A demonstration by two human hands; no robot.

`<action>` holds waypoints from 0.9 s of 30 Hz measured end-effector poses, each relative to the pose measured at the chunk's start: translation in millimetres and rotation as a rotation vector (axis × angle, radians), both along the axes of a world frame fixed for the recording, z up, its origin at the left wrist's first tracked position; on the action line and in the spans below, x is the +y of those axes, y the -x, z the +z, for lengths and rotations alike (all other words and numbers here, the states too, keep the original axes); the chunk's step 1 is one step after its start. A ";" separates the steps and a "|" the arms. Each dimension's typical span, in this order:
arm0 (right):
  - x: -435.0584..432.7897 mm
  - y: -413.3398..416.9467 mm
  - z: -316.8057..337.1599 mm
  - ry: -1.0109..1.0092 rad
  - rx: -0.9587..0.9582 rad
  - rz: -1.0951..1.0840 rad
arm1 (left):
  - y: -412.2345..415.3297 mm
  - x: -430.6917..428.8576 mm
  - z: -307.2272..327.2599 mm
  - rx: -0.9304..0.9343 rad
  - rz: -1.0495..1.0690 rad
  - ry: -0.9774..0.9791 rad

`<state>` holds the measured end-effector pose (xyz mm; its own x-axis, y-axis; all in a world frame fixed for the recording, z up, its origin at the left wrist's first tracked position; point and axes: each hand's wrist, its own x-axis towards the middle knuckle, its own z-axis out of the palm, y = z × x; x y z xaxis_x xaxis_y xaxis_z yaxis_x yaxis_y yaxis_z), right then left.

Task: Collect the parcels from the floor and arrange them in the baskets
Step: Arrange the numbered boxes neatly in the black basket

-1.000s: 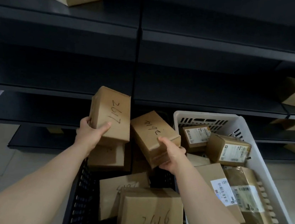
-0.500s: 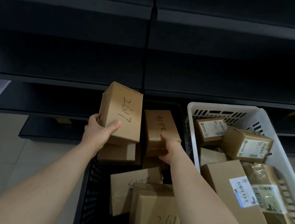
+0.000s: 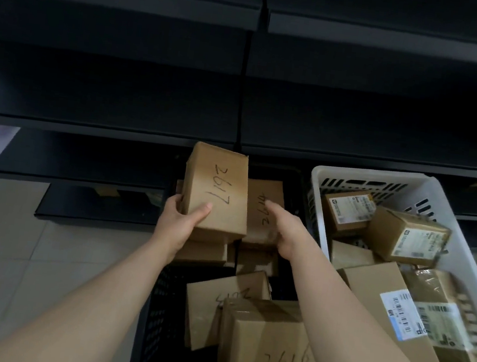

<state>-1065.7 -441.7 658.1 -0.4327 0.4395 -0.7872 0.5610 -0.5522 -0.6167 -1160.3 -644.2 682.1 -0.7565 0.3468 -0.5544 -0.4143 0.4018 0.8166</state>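
From the head camera, my left hand (image 3: 179, 221) holds the box marked 2617 (image 3: 217, 196) over the far end of the black basket (image 3: 151, 320). My right hand (image 3: 283, 231) lies on the box marked 2614 (image 3: 266, 214) inside that basket; I cannot tell if it grips. More parcels fill the white basket (image 3: 466, 227) just beside.

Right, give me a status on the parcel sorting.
Done: many parcels already lie in the black basket and the white basket. In hand: the left hand holds box 2617 over the black basket; the right hand sets down another box. Left: no parcels show on the visible floor.
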 end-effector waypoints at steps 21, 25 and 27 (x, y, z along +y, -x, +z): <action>22.0 -21.8 35.7 -0.146 0.026 0.154 | -26.0 63.9 9.7 -0.070 -0.348 0.078; 28.8 -22.7 35.3 -0.243 -0.024 0.189 | -25.9 79.0 -2.7 -0.051 -0.311 0.109; 29.4 -21.9 32.0 -0.287 -0.039 0.197 | -23.7 84.2 -8.7 -0.051 -0.304 0.128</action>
<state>-1043.8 -412.3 690.1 -0.5034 0.5567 -0.6608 0.6654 -0.2381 -0.7075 -1136.6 -559.9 673.3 -0.5994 0.4775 -0.6424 -0.2989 0.6110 0.7330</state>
